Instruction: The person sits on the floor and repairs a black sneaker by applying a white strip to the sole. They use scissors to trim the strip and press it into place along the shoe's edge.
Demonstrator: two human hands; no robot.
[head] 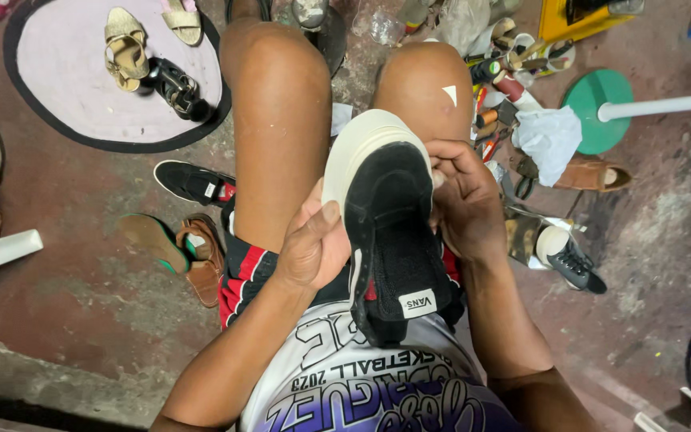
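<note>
Two bare hands hold one black shoe point(389, 232) over the person's lap, between the knees. The shoe stands nearly on end, its pale rubber toe pointing away from the person and its heel tab down by the shirt. The left hand point(313, 244) grips the shoe's left side, fingers curled around the sole edge and the thumb pressed against the pale rim. The right hand point(465, 200) clasps the opposite side, fingers bent and closed against the upper near the toe; what the fingertips pinch there cannot be told.

Around the legs lies a reddish concrete floor point(81, 264). Toward its far left corner sits a round pale mat point(65, 88) with a dark border, carrying gold sandals point(125, 48) and a black sandal point(176, 88). Just left of the left thigh lies another black shoe point(193, 182), and nearer the front a brown sandal point(201, 256) beside a green-soled one point(152, 240). On the right side stand a green round base point(593, 108) with a white pole, a crumpled white cloth point(549, 136), a brown shoe point(593, 172) and a black-and-white sneaker point(569, 258).
</note>
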